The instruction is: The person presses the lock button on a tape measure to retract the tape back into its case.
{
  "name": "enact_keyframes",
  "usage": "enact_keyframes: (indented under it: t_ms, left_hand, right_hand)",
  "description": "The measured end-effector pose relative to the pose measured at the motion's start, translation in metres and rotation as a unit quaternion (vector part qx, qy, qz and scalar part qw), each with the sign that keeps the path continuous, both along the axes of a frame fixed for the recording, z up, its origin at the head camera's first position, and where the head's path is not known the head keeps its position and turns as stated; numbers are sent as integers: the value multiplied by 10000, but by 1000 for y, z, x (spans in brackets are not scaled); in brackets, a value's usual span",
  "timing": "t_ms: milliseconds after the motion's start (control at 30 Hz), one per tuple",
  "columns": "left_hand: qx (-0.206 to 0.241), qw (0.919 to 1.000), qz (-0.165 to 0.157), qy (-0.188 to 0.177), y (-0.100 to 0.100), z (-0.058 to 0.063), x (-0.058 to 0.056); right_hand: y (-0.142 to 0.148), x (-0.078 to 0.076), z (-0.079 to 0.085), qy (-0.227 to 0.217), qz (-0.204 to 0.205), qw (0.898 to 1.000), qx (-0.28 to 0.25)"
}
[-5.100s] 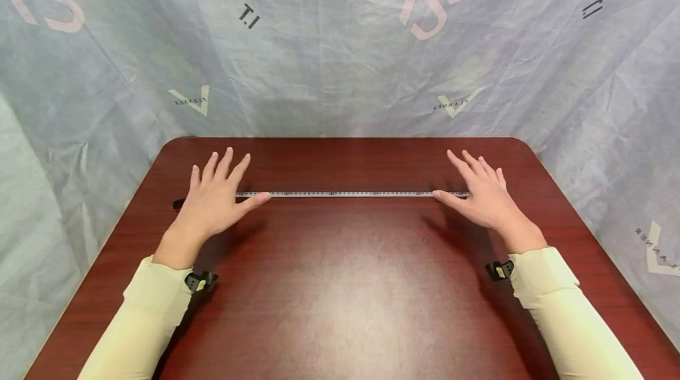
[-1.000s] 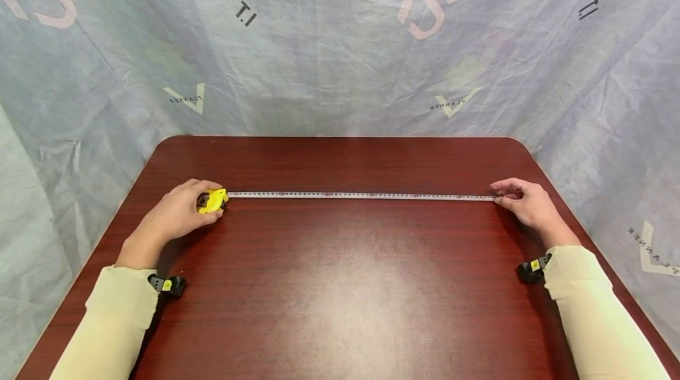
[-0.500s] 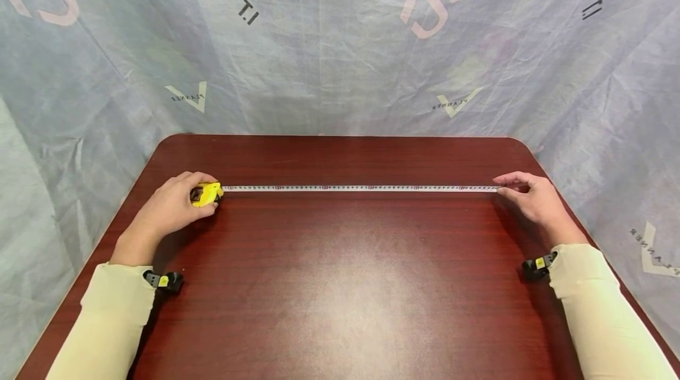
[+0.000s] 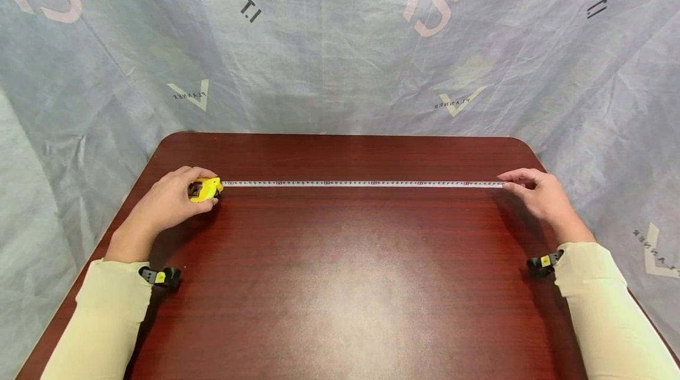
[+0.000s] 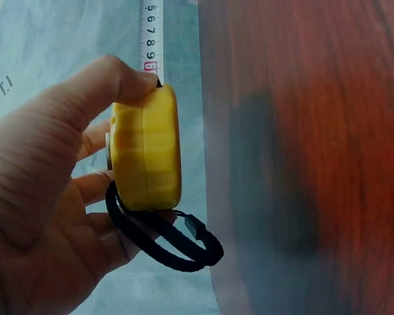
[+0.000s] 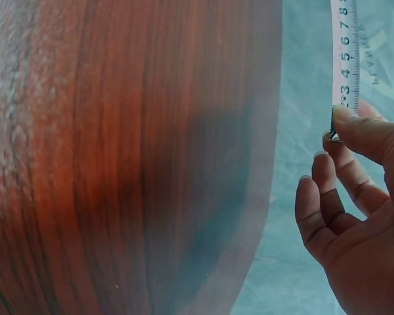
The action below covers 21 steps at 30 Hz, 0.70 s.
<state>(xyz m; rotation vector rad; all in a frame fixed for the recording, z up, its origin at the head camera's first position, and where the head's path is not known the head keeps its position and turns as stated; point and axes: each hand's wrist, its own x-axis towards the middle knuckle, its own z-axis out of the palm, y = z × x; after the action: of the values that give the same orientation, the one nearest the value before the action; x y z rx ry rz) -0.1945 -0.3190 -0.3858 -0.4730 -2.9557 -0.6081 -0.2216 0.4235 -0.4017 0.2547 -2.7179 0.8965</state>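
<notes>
My left hand (image 4: 169,198) grips the yellow case of a tape measure (image 4: 207,189), thumb on the near side and fingers round the far side. A black wrist strap (image 5: 177,246) hangs from the case in the left wrist view. The white printed blade (image 4: 350,183) runs straight across to the right, pulled out over the table. At its end, my right hand (image 4: 542,196) pinches the blade between thumb and forefinger, close to the metal end hook (image 6: 334,136). The other fingers of that hand are loosely bent beneath, as the right wrist view shows.
Below the tape spreads a dark red wood-grain table (image 4: 340,262) with rounded far corners. Grey-white printed sheeting (image 4: 319,43) hangs behind the table and along both sides. A small black device (image 4: 162,278) sits at the left wrist, and a similar one (image 4: 543,263) at the right.
At first both hands were spread open above the tape lying on the table. Since then they have taken hold of its case and end, and moved the tape slightly away and a little further apart.
</notes>
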Motion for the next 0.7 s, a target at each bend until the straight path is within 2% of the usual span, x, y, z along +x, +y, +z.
enact_keyframes:
  t_ms: [300, 700]
  left_hand:
    - [-13, 10000, 39, 23, 2, 10, 2]
    - [-47, 9998, -202, 21, 2, 32, 3]
  right_hand:
    - [2, 3, 9, -48, -48, 10000, -38]
    - [8, 3, 22, -98, -69, 9999, -31]
